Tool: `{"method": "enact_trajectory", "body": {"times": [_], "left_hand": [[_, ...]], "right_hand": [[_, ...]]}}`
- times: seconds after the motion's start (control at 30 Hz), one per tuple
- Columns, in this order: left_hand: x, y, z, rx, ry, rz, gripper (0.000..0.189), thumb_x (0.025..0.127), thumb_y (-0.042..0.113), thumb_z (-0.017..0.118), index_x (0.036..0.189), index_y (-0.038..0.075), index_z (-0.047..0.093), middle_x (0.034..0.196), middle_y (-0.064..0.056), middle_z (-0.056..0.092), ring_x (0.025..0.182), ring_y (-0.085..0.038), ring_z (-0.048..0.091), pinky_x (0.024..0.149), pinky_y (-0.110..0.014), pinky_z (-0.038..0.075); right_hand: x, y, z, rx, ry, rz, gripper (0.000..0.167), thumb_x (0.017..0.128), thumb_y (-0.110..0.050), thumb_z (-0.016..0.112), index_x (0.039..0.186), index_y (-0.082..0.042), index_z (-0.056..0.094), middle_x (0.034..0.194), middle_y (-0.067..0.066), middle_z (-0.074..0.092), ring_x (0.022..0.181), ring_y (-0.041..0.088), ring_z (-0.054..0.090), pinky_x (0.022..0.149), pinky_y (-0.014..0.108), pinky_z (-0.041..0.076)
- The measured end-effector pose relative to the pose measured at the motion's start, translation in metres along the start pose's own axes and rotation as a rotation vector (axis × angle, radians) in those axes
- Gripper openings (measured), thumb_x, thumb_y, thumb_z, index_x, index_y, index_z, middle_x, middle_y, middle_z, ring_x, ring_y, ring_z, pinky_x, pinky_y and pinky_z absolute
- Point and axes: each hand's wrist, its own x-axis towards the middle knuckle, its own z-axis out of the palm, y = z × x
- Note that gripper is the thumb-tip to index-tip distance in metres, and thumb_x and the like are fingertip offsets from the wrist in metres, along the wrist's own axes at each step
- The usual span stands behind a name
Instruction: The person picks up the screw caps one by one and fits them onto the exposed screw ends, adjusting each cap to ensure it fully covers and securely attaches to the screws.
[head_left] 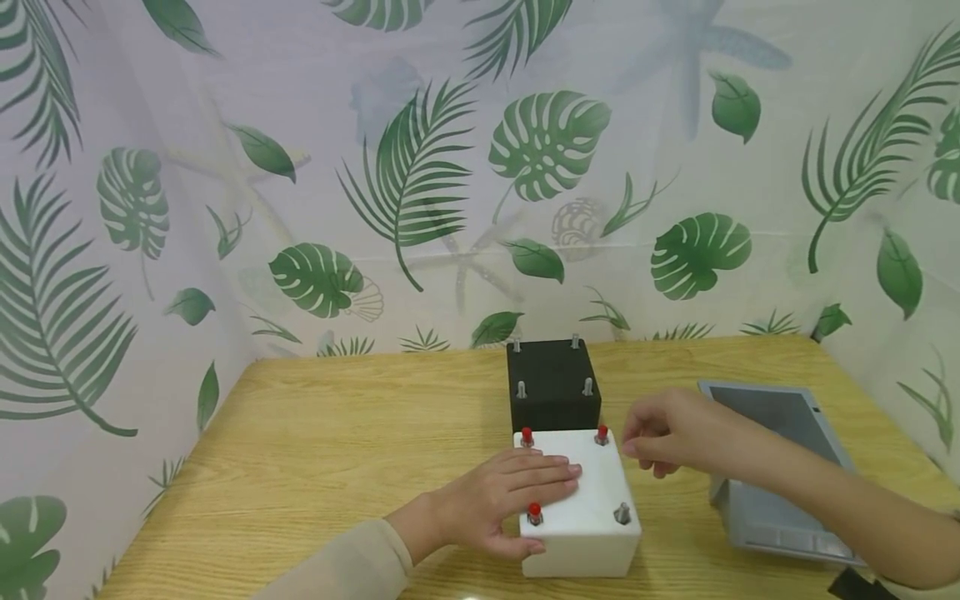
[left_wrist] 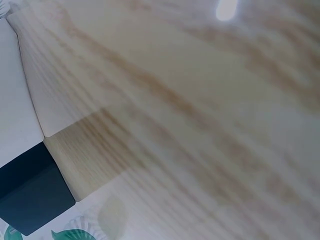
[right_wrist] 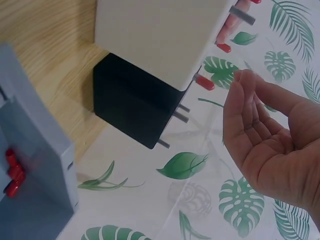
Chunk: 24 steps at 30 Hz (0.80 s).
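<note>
A white box [head_left: 592, 492] stands on the table with a metal post at each corner. Red caps [head_left: 602, 433] cover three posts; the near right post [head_left: 622, 512] is bare metal. My left hand [head_left: 506, 500] rests on the box top, fingers stretched out and thumb over the near edge. Just right of the box's far right corner hovers my right hand [head_left: 671, 429]. Its fingers bend loosely towards the thumb in the right wrist view, and I see nothing between them. The left wrist view shows only the box's side [left_wrist: 17, 95], not the hand.
Behind the white box stands a black box [head_left: 551, 371] with bare metal posts. A grey tray [head_left: 795, 521] lies on the right, partly under my right forearm; several red caps [right_wrist: 15, 172] are in it. A leaf-patterned cloth [head_left: 450, 208] hangs behind the wooden table [head_left: 337, 425].
</note>
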Motion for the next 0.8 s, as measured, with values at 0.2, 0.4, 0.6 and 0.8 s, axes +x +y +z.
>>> {"method": "enact_trajectory", "body": {"times": [0.2, 0.4, 0.6, 0.8], "left_hand": [[0.000, 0.000, 0.000, -0.006, -0.013, -0.008, 0.061, 0.092, 0.042, 0.048, 0.138, 0.002, 0.045, 0.144, -0.009, 0.045, 0.138, -0.017, 0.034, 0.113, -0.029, 0.026], [0.000, 0.000, 0.001, 0.010, -0.014, -0.005, 0.064, 0.088, 0.040, 0.056, 0.138, 0.002, 0.045, 0.144, -0.009, 0.045, 0.138, -0.017, 0.034, 0.114, -0.029, 0.026], [0.000, 0.000, 0.001, 0.012, -0.018, -0.009, 0.065, 0.086, 0.039, 0.058, 0.138, 0.002, 0.045, 0.144, -0.010, 0.046, 0.138, -0.017, 0.034, 0.114, -0.029, 0.025], [0.000, 0.000, 0.000, 0.014, -0.024, -0.013, 0.066, 0.086, 0.039, 0.058, 0.138, 0.002, 0.045, 0.144, -0.009, 0.045, 0.138, -0.016, 0.034, 0.114, -0.029, 0.025]], "right_hand": [[-0.004, 0.006, -0.005, -0.047, 0.009, 0.045, 0.005, 0.086, -0.010, 0.066, 0.086, -0.006, 0.065, 0.070, -0.001, 0.063, 0.063, 0.014, 0.061, 0.056, 0.026, 0.054], [-0.007, 0.015, -0.013, -0.148, 0.038, 0.099, 0.004, 0.086, -0.011, 0.066, 0.085, -0.008, 0.065, 0.071, -0.002, 0.062, 0.063, 0.013, 0.059, 0.057, 0.026, 0.053], [-0.009, 0.027, -0.021, -0.149, 0.057, 0.128, 0.004, 0.085, -0.009, 0.066, 0.083, -0.007, 0.063, 0.072, -0.001, 0.061, 0.064, 0.014, 0.059, 0.057, 0.028, 0.054], [-0.011, 0.036, -0.027, -0.180, 0.078, 0.123, 0.005, 0.085, -0.008, 0.066, 0.081, -0.007, 0.062, 0.070, -0.001, 0.060, 0.064, 0.013, 0.060, 0.056, 0.026, 0.054]]}}
